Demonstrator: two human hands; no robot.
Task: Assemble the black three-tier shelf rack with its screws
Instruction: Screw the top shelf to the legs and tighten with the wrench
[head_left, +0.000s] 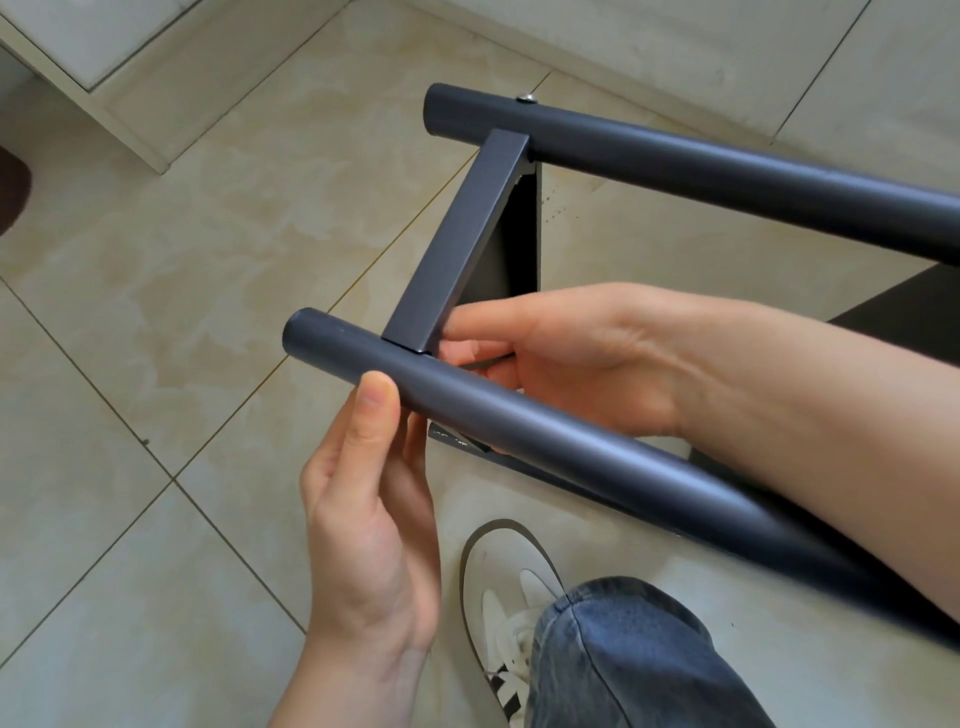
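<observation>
The black rack frame is held above the tiled floor. Its near round pole (545, 441) and far round pole (727, 171) run to the right, joined by a flat crossbar (462, 239). A silver screw head (526, 97) sits on top of the far pole above the crossbar joint. My left hand (369, 519) holds the near pole from below, thumb on its front side. My right hand (561, 358) reaches between the poles, its fingers pinching the crossbar's lower end where it meets the near pole. A dark shelf panel (514, 244) hangs under the crossbar.
A pale cabinet base (119, 104) stands at the upper left. My white sneaker (509, 587) and jeans leg (634, 660) are below the frame. A dark shelf part (904, 312) shows at the right edge. A dark brown object (13, 187) shows at the left edge.
</observation>
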